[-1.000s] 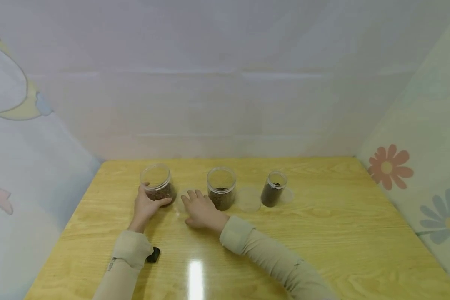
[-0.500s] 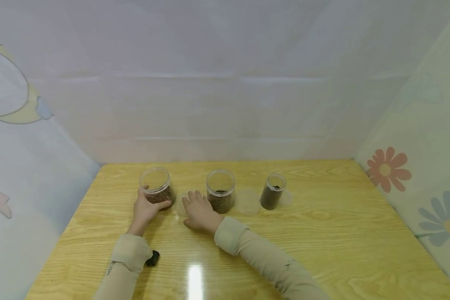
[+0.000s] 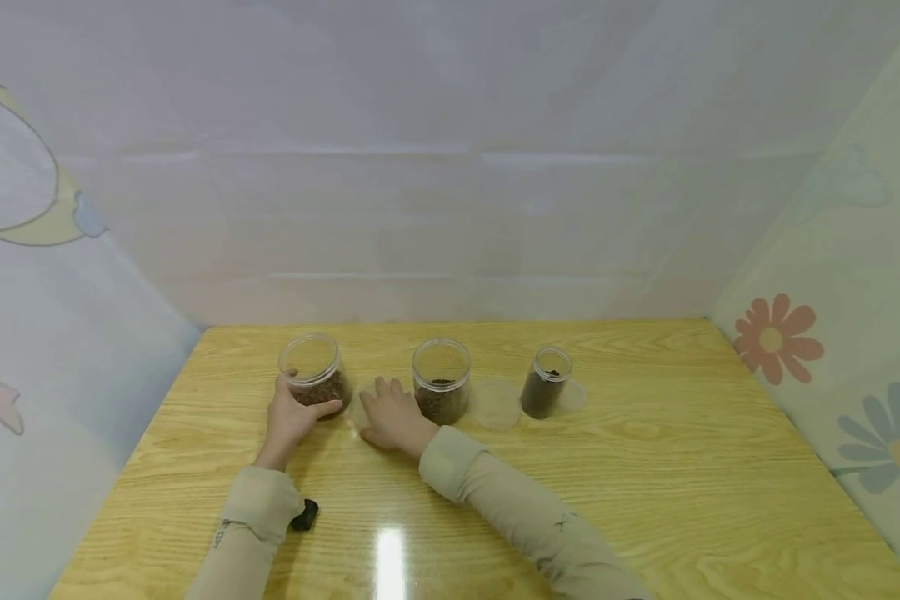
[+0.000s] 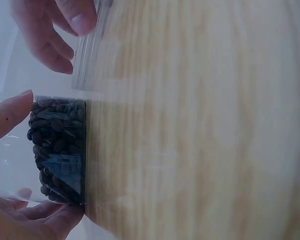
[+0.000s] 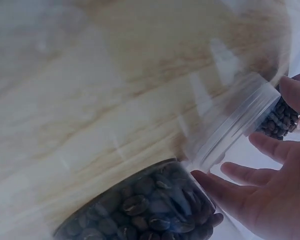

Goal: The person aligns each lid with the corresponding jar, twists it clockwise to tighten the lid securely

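My left hand (image 3: pixel 291 418) grips a clear jar (image 3: pixel 317 386) part filled with dark coffee beans (image 4: pixel 60 145); the thumb lies on its near side. Between this jar and the middle one, a clear screw lid (image 5: pixel 240 120) lies on the table. My right hand (image 3: pixel 393 417) spans this lid from above, thumb and fingers about its rim. Close beside its little finger stands the middle jar (image 3: pixel 442 404), open at the top, also holding coffee beans (image 5: pixel 140 215). The hand hides part of the lid in the head view.
A narrower open jar (image 3: pixel 542 394) with dark contents stands to the right. A clear lid (image 3: pixel 497 406) lies between it and the middle jar, and a smaller lid (image 3: pixel 572 395) lies beside it. Patterned cloth walls (image 3: pixel 450 225) enclose the wooden table (image 3: pixel 645 492).
My right hand has shifted slightly left over the lid. My left hand keeps its hold on the jar. The head view has tipped a little.
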Tool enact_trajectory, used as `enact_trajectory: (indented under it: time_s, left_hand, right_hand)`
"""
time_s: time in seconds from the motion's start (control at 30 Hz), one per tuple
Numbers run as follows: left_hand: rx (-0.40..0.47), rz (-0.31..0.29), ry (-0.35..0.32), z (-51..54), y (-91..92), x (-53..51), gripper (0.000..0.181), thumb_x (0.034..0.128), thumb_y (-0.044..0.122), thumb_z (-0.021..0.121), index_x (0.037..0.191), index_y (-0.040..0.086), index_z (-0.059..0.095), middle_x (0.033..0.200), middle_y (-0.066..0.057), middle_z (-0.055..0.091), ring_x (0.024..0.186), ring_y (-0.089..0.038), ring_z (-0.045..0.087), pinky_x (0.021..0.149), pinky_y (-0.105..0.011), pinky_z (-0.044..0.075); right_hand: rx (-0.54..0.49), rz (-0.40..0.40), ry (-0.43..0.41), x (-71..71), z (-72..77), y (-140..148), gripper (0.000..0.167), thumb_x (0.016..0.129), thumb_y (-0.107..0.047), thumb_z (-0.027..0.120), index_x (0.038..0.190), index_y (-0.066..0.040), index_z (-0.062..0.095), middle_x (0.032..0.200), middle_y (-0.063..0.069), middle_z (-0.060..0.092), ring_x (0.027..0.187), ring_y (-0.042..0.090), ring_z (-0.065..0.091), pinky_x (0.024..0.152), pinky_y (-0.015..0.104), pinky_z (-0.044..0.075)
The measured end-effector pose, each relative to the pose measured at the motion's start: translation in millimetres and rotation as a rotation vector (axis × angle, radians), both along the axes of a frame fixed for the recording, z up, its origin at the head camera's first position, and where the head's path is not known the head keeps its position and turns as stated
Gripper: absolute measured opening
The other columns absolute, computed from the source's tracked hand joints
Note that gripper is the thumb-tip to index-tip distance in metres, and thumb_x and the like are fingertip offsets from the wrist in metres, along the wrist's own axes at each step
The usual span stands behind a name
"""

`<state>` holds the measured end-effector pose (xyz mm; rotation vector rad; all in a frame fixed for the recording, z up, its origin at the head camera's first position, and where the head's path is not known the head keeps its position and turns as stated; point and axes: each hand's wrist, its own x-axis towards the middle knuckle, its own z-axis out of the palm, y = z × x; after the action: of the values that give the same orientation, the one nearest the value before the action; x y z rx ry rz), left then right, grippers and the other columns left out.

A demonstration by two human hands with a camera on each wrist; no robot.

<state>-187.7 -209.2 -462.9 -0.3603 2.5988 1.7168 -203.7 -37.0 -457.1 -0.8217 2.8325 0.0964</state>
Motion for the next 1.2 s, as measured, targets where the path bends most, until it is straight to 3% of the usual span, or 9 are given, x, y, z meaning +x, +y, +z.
enact_trajectory:
  time_s: [0.23, 0.7, 0.87, 1.2]
  left_hand:
    - [0.010, -0.010, -0.005, 2.2, -0.2, 1.5, 0.100, 0.0724, 0.020, 0.078, 0.143, 0.003, 0.009, 0.137, -0.027, 0.030, 0.126, -0.042, 0.027, 0.101, -0.053, 0.024]
    - [-0.002, -0.023, -0.022, 7.6, -1.6, 0.4, 0.104, 0.0706, 0.019, 0.079, 0.143, 0.005, 0.006, 0.140, -0.028, 0.024, 0.128, -0.042, 0.023, 0.102, -0.054, 0.022]
    - [0.028, -0.034, -0.015, 10.7, -5.1, -0.3, 0.111, 0.0692, 0.020, 0.080, 0.145, 0.011, 0.000, 0.144, -0.026, 0.018, 0.132, -0.042, 0.015, 0.103, -0.056, 0.018]
    - [0.027, -0.036, -0.008, 8.3, -4.4, -1.2, 0.103, 0.0688, 0.021, 0.081, 0.144, 0.008, 0.012, 0.146, -0.023, 0.019, 0.132, -0.042, 0.015, 0.103, -0.056, 0.019]
  right_hand:
    - [-0.009, -0.021, 0.014, -5.1, -2.9, -5, 0.055, 0.084, -0.052, 0.056, 0.125, -0.018, 0.047, 0.122, 0.010, 0.045, 0.104, 0.025, 0.047, 0.074, 0.034, 0.050]
    - [0.042, -0.044, -0.014, -6.9, 0.2, -9, 0.068, 0.084, -0.054, 0.055, 0.141, -0.024, 0.035, 0.139, 0.012, 0.036, 0.118, 0.029, 0.041, 0.080, 0.036, 0.049]
    - [0.038, -0.038, -0.003, -7.1, -2.0, -10, 0.067, 0.083, -0.054, 0.056, 0.140, -0.024, 0.036, 0.136, 0.011, 0.038, 0.113, 0.027, 0.043, 0.075, 0.032, 0.050]
    - [0.027, -0.025, 0.017, -5.3, -1.6, -8, 0.067, 0.083, -0.054, 0.056, 0.139, -0.023, 0.039, 0.129, 0.009, 0.044, 0.105, 0.022, 0.046, 0.072, 0.030, 0.050]
